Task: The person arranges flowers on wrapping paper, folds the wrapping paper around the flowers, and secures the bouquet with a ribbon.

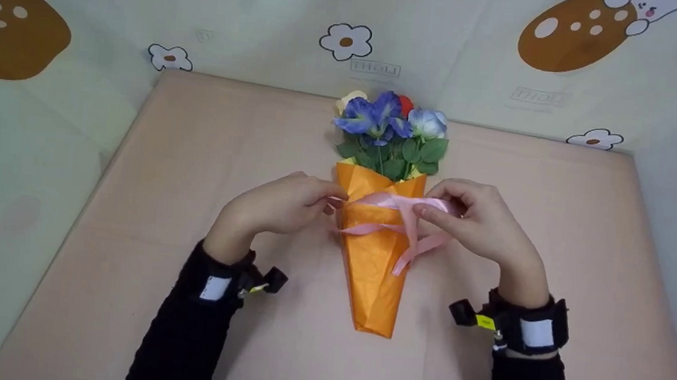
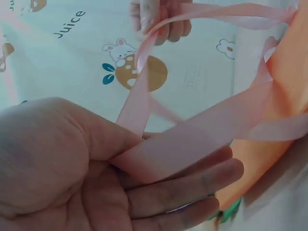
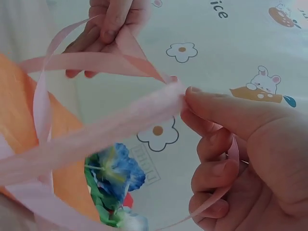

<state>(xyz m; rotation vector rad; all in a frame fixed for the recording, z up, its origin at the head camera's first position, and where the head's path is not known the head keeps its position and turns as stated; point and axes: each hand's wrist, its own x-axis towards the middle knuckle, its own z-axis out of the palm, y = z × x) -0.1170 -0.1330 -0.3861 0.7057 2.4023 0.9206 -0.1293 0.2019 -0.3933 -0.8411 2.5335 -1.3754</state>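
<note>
A bouquet of artificial flowers (image 1: 382, 120) in orange wrapping paper (image 1: 374, 280) lies on the table, blooms pointing away from me. Pink ribbon (image 1: 372, 229) runs across the front of the wrap, with a tail hanging down over it. At the wrap's left edge my left hand (image 1: 287, 204) pinches a stretch of ribbon (image 2: 192, 130) between thumb and forefinger, its other fingers loosely extended. My right hand (image 1: 478, 219), at the right edge, pinches another part of the ribbon (image 3: 144, 108) between thumb and forefinger. Its remaining fingers curl, with a strand of ribbon passing across them.
The pinkish table (image 1: 194, 139) surrounds the bouquet on all sides. Behind its far edge stands a pale backdrop (image 1: 268, 22) printed with flowers and cartoon figures. Each wrist carries a black strap (image 1: 527, 326) with a small camera.
</note>
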